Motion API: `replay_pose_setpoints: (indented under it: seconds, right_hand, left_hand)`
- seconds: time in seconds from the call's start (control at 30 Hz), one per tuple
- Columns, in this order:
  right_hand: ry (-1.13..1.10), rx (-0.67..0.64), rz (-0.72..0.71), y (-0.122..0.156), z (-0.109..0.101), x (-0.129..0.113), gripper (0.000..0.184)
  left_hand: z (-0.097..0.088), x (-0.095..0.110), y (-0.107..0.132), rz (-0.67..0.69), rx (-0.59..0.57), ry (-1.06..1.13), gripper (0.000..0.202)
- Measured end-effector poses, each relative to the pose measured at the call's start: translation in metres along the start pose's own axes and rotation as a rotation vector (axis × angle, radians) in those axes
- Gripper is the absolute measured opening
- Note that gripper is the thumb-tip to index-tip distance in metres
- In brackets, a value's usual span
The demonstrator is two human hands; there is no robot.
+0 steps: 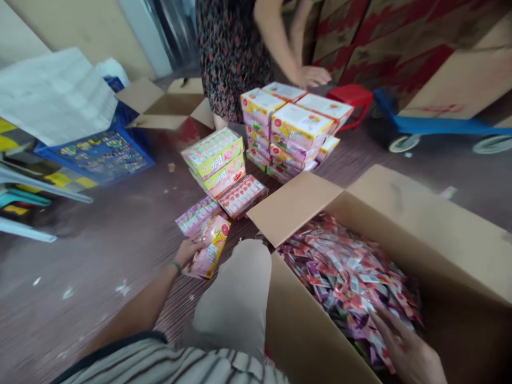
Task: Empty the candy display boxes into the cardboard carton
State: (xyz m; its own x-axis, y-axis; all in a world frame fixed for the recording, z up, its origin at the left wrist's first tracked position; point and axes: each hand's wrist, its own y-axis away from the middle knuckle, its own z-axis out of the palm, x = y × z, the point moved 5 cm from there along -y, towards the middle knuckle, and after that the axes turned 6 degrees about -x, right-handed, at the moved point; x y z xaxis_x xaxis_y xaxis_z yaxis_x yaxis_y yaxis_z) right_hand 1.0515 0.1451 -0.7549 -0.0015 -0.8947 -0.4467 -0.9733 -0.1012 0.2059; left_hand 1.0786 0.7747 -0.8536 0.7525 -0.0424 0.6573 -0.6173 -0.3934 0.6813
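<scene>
My left hand is closed on a pink and yellow candy box held just above the floor, beside my bent knee. My right hand reaches into a large open cardboard carton, fingers spread flat on a heap of small red and purple candy packets. Nothing visible is gripped by the right hand. More flat candy boxes lie stacked on the floor ahead of my left hand, with a purple one closest to it.
A taller stack of candy boxes stands farther back. Another person in a patterned dress bends over it, one hand near its top. An open empty carton, a blue crate, a red stool and a blue trolley surround the area.
</scene>
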Motion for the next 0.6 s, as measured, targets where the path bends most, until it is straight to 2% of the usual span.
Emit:
replay_pose_setpoints:
  seconds: [0.1, 0.17, 0.23, 0.3, 0.33, 0.4, 0.47, 0.5, 0.53, 0.6]
  right_hand:
    - [0.003, 0.163, -0.048, -0.007, -0.007, -0.039, 0.045]
    - [0.026, 0.289, -0.159, -0.010, -0.016, -0.074, 0.044]
    - [0.085, 0.411, -0.314, -0.007, -0.029, -0.112, 0.039]
    - [0.165, 0.518, -0.453, 0.002, -0.042, -0.147, 0.040]
    - [0.204, 0.563, -0.507, 0.009, -0.049, -0.161, 0.045]
    - [0.279, 0.598, -0.577, 0.022, -0.055, -0.179, 0.055]
    - [0.334, 0.497, -0.609, 0.030, -0.048, -0.181, 0.062]
    - [0.348, 0.408, -0.594, 0.031, -0.040, -0.176, 0.063]
    - [0.354, 0.313, -0.556, 0.030, -0.030, -0.168, 0.064]
    - [0.356, 0.170, -0.430, 0.025, -0.010, -0.148, 0.065]
  left_hand:
    - [-0.023, 0.068, 0.036, 0.127, 0.040, 0.109, 0.073]
    - [-0.022, 0.128, 0.064, 0.236, -0.011, 0.210, 0.081]
    - [0.000, 0.190, 0.100, 0.381, -0.145, 0.220, 0.082]
    - [0.045, 0.237, 0.142, 0.522, -0.321, 0.151, 0.080]
    - [0.075, 0.249, 0.162, 0.572, -0.420, 0.100, 0.078]
    - [0.145, 0.250, 0.196, 0.622, -0.658, -0.025, 0.074]
    - [0.216, 0.223, 0.218, 0.611, -0.905, -0.169, 0.067]
    - [0.245, 0.204, 0.221, 0.565, -0.964, -0.242, 0.070]
    - [0.268, 0.185, 0.218, 0.522, -0.959, -0.319, 0.072]
    - [0.299, 0.154, 0.207, 0.463, -0.927, -0.403, 0.063]
